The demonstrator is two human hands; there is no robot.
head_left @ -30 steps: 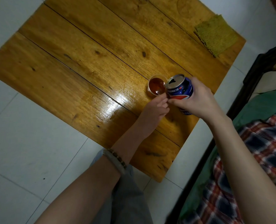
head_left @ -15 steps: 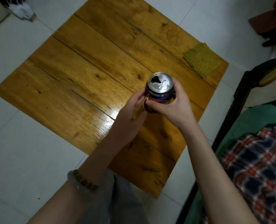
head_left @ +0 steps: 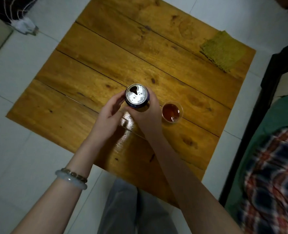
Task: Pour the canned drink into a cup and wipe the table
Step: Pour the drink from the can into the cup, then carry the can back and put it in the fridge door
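the pouring looked done: the cup (head_left: 172, 112) stood filled on the table (head_left: 106, 53), just right of the upright can (head_left: 137, 96). right hand (head_left: 148, 114) gripped the can, left hand (head_left: 109, 115) cupped it loosely. next, probably, fetching the cloth (head_left: 222, 49) at the far corner.

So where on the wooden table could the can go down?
The far and left planks of the wooden table are bare, up to the green cloth at the far right corner. It is crowded near the amber-filled clear cup, right of the hands' blue can.
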